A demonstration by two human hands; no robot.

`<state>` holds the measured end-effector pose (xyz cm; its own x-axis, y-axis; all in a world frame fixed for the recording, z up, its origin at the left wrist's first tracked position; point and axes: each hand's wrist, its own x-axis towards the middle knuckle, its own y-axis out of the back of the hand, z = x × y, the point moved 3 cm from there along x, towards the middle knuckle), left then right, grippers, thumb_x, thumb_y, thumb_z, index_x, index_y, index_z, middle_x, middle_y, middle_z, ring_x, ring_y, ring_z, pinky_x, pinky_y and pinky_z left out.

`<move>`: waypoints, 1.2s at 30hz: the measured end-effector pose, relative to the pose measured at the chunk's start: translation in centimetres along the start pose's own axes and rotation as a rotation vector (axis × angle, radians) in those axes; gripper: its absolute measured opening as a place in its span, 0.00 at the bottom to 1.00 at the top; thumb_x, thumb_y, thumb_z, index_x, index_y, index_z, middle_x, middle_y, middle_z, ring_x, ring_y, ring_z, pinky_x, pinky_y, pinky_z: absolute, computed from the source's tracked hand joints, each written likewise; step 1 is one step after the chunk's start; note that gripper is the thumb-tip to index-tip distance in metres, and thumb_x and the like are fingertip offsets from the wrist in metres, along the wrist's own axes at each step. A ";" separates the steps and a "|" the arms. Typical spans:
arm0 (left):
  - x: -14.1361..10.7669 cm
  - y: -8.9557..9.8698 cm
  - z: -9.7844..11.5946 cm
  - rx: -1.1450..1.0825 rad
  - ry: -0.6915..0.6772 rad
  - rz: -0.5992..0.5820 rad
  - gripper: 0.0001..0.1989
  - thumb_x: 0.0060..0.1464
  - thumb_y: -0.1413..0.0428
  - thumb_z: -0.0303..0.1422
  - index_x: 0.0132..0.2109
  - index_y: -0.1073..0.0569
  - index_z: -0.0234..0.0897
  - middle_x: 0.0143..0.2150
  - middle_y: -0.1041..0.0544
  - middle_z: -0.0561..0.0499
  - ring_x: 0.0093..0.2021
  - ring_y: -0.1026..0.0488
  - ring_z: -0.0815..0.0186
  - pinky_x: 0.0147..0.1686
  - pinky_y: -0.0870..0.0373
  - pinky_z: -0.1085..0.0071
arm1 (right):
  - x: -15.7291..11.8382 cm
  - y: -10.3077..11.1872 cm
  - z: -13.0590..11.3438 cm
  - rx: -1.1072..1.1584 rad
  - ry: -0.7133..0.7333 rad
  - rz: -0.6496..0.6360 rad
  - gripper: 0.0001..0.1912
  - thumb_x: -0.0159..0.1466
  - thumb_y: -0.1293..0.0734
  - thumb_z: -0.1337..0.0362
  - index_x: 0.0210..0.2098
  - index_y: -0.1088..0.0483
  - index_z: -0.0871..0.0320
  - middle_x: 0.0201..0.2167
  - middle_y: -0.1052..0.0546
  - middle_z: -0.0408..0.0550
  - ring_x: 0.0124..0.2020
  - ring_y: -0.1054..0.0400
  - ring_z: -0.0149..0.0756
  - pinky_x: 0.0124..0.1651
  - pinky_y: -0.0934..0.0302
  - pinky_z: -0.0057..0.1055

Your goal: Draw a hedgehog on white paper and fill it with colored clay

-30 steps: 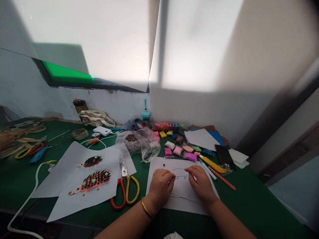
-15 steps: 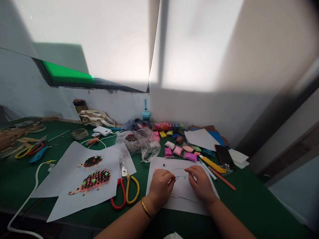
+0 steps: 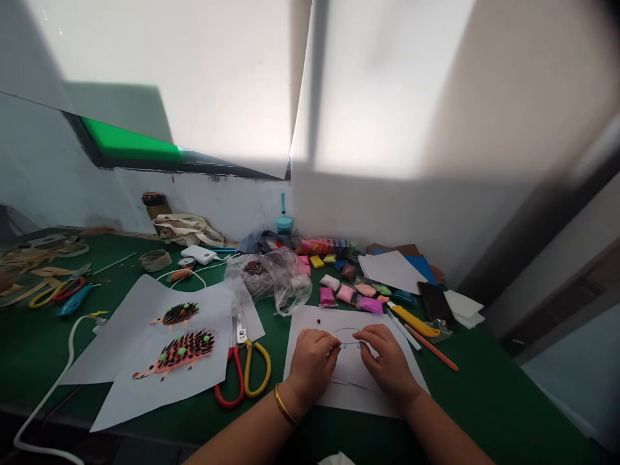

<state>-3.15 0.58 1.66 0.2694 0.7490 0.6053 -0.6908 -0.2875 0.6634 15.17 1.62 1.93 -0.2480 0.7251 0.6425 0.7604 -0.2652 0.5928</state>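
Observation:
A white sheet of paper (image 3: 356, 394) lies under both hands, with a blue line drawing (image 3: 347, 330) of a curved back and small legs. My left hand (image 3: 312, 361) rests on its left side, thumb and forefinger pinched together over the drawing's left end. What they hold, if anything, is too small to make out. My right hand (image 3: 387, 365) is over the drawing's right end, thumb and forefinger slightly apart, with nothing visible between them. A tiny dark lump (image 3: 318, 321) sits on the paper above my left hand.
Left of my hands lie red-and-yellow scissors (image 3: 242, 368) and sheets bearing two spiky hedgehog pictures (image 3: 186, 352). Behind the paper are several coloured clay packets (image 3: 345, 293) and a crumpled plastic bag (image 3: 271, 274). A yellow cutter (image 3: 414, 321), an orange stick (image 3: 433, 349) and a dark phone (image 3: 436, 303) lie right.
My right hand has shifted a little left, towards my left hand, its fingertips now over the drawing's right leg. My left hand stays put. Another person's hand at the far left has mostly withdrawn.

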 end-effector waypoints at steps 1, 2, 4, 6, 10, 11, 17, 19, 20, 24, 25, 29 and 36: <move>0.0 0.0 0.0 -0.009 0.005 -0.001 0.05 0.58 0.45 0.27 0.40 0.24 0.40 0.37 0.22 0.50 0.40 0.28 0.61 0.46 0.38 0.60 | 0.0 0.0 -0.1 0.003 0.007 0.000 0.12 0.63 0.37 0.70 0.42 0.26 0.53 0.38 0.26 0.50 0.42 0.32 0.42 0.43 0.34 0.41; 0.0 0.1 0.0 -0.021 0.011 -0.004 0.06 0.59 0.46 0.27 0.40 0.24 0.40 0.37 0.22 0.49 0.40 0.28 0.61 0.46 0.38 0.60 | 0.0 0.0 -0.1 0.007 0.012 0.002 0.12 0.63 0.37 0.71 0.42 0.26 0.53 0.38 0.26 0.50 0.42 0.32 0.42 0.43 0.34 0.41; 0.0 0.2 0.1 -0.053 0.034 -0.015 0.08 0.61 0.48 0.28 0.41 0.24 0.40 0.38 0.22 0.49 0.41 0.28 0.61 0.48 0.38 0.59 | 0.0 -0.1 -0.1 0.018 0.019 0.008 0.12 0.63 0.37 0.71 0.43 0.26 0.53 0.38 0.26 0.50 0.42 0.32 0.42 0.43 0.34 0.41; 0.0 0.3 0.1 -0.110 0.078 -0.028 0.09 0.62 0.49 0.29 0.42 0.24 0.40 0.39 0.22 0.48 0.42 0.28 0.60 0.52 0.40 0.57 | -0.1 -0.3 -0.2 0.032 0.019 0.009 0.13 0.63 0.37 0.71 0.43 0.26 0.52 0.38 0.26 0.50 0.42 0.32 0.42 0.43 0.34 0.40; 0.4 0.5 0.0 -0.415 0.239 -0.066 0.10 0.62 0.49 0.33 0.41 0.23 0.38 0.40 0.22 0.47 0.43 0.28 0.60 0.51 0.38 0.60 | -0.1 -0.4 -0.7 0.075 0.008 0.007 0.13 0.63 0.37 0.70 0.44 0.26 0.52 0.38 0.27 0.50 0.42 0.32 0.42 0.43 0.34 0.40; 0.5 0.4 0.0 -0.534 0.301 -0.076 0.10 0.61 0.48 0.35 0.40 0.22 0.37 0.39 0.22 0.47 0.43 0.27 0.60 0.49 0.36 0.61 | -0.1 -0.3 -0.9 0.089 0.004 0.009 0.13 0.63 0.37 0.70 0.44 0.26 0.52 0.38 0.27 0.50 0.42 0.32 0.42 0.43 0.34 0.40; -0.1 -0.8 0.6 -1.303 0.808 -0.092 0.17 0.53 0.40 0.44 0.40 0.22 0.32 0.36 0.22 0.45 0.39 0.27 0.63 0.45 0.33 0.65 | 0.4 0.4 -2.3 0.173 -0.043 0.028 0.11 0.65 0.38 0.67 0.45 0.27 0.52 0.41 0.29 0.50 0.44 0.33 0.40 0.46 0.34 0.39; -0.3 -1.0 1.0 -1.437 0.918 -0.103 0.19 0.49 0.37 0.44 0.40 0.22 0.32 0.36 0.23 0.46 0.36 0.28 0.66 0.43 0.34 0.68 | 0.5 0.5 -2.7 0.190 -0.057 0.032 0.11 0.65 0.37 0.66 0.44 0.27 0.52 0.41 0.29 0.50 0.44 0.33 0.40 0.46 0.34 0.38; -0.4 -1.0 1.2 -1.474 0.946 -0.113 0.19 0.48 0.36 0.44 0.39 0.22 0.31 0.35 0.23 0.46 0.35 0.28 0.68 0.42 0.34 0.69 | 0.6 0.5 -2.8 0.195 -0.065 0.026 0.10 0.65 0.37 0.66 0.43 0.26 0.52 0.41 0.29 0.50 0.44 0.32 0.40 0.46 0.34 0.38; -0.2 -0.7 1.6 -1.471 0.940 -0.140 0.19 0.46 0.35 0.44 0.36 0.23 0.30 0.34 0.24 0.47 0.34 0.30 0.69 0.41 0.36 0.70 | 1.3 0.3 -3.3 0.181 -0.129 -0.041 0.08 0.64 0.35 0.61 0.41 0.25 0.51 0.41 0.28 0.50 0.45 0.33 0.41 0.48 0.35 0.38; -0.1 -0.7 1.6 -1.442 0.931 -0.143 0.19 0.46 0.35 0.44 0.35 0.23 0.30 0.33 0.25 0.48 0.34 0.30 0.68 0.41 0.36 0.69 | 1.5 0.2 -3.4 0.175 -0.152 -0.068 0.08 0.63 0.34 0.60 0.40 0.24 0.51 0.41 0.28 0.50 0.45 0.33 0.42 0.48 0.35 0.39; 0.0 -0.8 1.6 -1.330 0.903 -0.155 0.21 0.47 0.36 0.47 0.33 0.25 0.31 0.29 0.27 0.50 0.32 0.32 0.67 0.41 0.37 0.68 | 2.1 0.0 -3.7 0.185 -0.235 -0.166 0.05 0.62 0.32 0.61 0.37 0.24 0.50 0.40 0.28 0.49 0.46 0.33 0.43 0.49 0.36 0.39; -0.1 -0.8 1.7 -1.297 0.887 -0.167 0.23 0.45 0.37 0.50 0.32 0.26 0.31 0.29 0.28 0.50 0.32 0.33 0.67 0.39 0.37 0.68 | 2.1 -0.3 -3.7 0.250 -0.292 -0.174 0.04 0.61 0.33 0.62 0.32 0.25 0.52 0.39 0.28 0.49 0.44 0.33 0.42 0.48 0.37 0.38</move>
<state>-1.49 -0.26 1.79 0.2571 0.9492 -0.1813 -0.9010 0.1676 -0.4001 12.16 0.86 4.91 -0.2322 0.9047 0.3571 0.8532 0.0132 0.5214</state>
